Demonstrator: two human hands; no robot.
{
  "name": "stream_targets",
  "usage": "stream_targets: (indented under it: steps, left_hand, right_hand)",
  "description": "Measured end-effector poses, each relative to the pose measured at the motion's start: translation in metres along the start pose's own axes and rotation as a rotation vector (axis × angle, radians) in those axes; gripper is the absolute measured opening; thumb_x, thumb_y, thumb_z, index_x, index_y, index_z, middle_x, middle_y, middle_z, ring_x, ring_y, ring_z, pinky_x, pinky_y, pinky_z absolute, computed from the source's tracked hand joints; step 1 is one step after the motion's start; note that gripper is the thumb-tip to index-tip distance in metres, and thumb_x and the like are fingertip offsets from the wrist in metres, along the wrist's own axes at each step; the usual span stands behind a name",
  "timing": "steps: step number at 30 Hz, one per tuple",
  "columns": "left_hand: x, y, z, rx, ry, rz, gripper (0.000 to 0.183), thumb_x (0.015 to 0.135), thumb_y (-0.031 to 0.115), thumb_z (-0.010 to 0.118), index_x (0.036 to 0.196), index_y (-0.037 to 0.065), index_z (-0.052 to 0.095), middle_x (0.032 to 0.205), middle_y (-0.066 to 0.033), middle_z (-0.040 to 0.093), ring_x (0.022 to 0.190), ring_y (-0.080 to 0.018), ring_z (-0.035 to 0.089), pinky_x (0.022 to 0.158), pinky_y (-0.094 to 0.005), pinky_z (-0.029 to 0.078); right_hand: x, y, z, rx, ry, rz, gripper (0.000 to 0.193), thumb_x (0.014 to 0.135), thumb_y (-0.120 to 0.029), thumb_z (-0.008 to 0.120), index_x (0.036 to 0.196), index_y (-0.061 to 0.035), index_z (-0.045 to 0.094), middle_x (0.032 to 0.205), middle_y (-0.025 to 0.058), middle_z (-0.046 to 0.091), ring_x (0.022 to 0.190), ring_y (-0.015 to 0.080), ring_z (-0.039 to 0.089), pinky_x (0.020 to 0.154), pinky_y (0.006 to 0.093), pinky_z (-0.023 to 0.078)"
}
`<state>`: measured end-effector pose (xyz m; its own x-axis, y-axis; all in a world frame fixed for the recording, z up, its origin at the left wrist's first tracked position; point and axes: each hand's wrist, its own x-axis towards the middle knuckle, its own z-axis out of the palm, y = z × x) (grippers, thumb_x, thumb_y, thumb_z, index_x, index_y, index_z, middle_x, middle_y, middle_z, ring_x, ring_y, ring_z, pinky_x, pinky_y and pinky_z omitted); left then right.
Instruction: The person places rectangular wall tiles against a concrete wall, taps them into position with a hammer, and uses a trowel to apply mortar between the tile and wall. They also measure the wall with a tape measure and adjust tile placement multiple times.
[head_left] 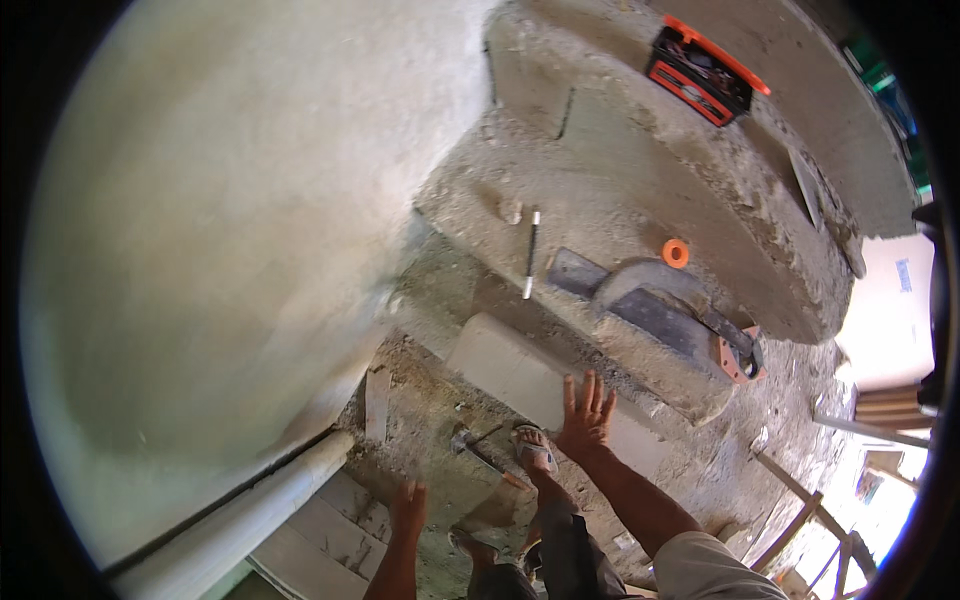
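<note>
Right hand (587, 420) open, fingers spread, palm down over the long pale block (508, 366), holding nothing; whether palm touches cannot be told; block lies along the lower step, just below the ledge; left hand (408, 507) low, fingers pointing forward, near the pale pipe (250, 512), grip cannot be told; hammer (490, 463) on the dusty floor between the hands; orange tape roll (676, 253) and black-and-white rod (532, 255) on the ledge; open toolbox (695, 88) higher up.
</note>
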<state>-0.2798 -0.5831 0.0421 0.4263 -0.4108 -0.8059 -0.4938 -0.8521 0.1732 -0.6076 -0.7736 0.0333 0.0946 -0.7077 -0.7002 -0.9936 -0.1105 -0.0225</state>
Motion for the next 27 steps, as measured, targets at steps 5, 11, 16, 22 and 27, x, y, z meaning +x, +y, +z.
stream_targets:
  steps: [5,11,16,22,27]
  left_hand:
    - [-0.063,-0.102,-0.011,-0.107,0.048,-0.171,0.045,0.09,0.048,0.053,0.097,0.005,0.066,0.102,-0.015,0.064,0.095,-0.0321,0.062,0.084,-0.0453,0.046]
    - [-0.133,-0.097,-0.022,-0.291,0.238,0.351,0.037,0.092,0.04,0.058,0.106,0.007,0.064,0.107,-0.0137,0.065,0.099,-0.0313,0.062,0.086,-0.043,0.048]
    - [-0.217,-0.102,-0.077,-0.53,0.12,-0.002,0.041,0.091,0.043,0.059,0.111,0.008,0.065,0.11,-0.0144,0.067,0.103,-0.03,0.063,0.086,-0.0408,0.049]
    - [-0.27,-0.211,-0.096,-0.346,0.207,-0.077,0.048,0.092,0.049,0.053,0.105,0.005,0.067,0.102,-0.0185,0.067,0.099,-0.0348,0.063,0.085,-0.0438,0.048]
    - [-0.297,-0.31,-0.082,-0.413,0.111,0.152,0.055,0.091,0.055,0.046,0.099,0.005,0.066,0.093,-0.0211,0.066,0.095,-0.0434,0.061,0.083,-0.0495,0.047]
  right_hand:
    - [0.014,0.012,-0.016,0.001,0.028,-0.018,0.119,0.073,-0.049,0.072,0.153,-0.0094,-0.007,0.152,0.0275,0.019,0.141,0.0424,0.019,0.111,0.0594,0.018]
    - [0.01,0.007,-0.012,0.044,0.098,0.013,0.132,0.056,-0.035,0.087,0.153,-0.0151,0.0,0.148,0.0254,0.025,0.136,0.0418,0.027,0.109,0.0598,0.021]
    - [-0.025,-0.023,-0.01,-0.065,0.156,0.075,0.133,0.059,-0.035,0.087,0.152,-0.0115,-0.006,0.145,0.0264,0.028,0.134,0.0413,0.03,0.107,0.0535,0.029]
    - [-0.124,-0.04,-0.016,-0.159,0.149,0.081,0.137,0.056,-0.036,0.089,0.152,-0.012,-0.006,0.144,0.0271,0.028,0.133,0.0415,0.032,0.108,0.0564,0.029]
    - [-0.252,-0.061,0.002,-0.154,0.201,0.041,0.138,0.053,-0.033,0.091,0.152,-0.0106,-0.003,0.137,0.0266,0.034,0.127,0.0439,0.037,0.104,0.0582,0.034]
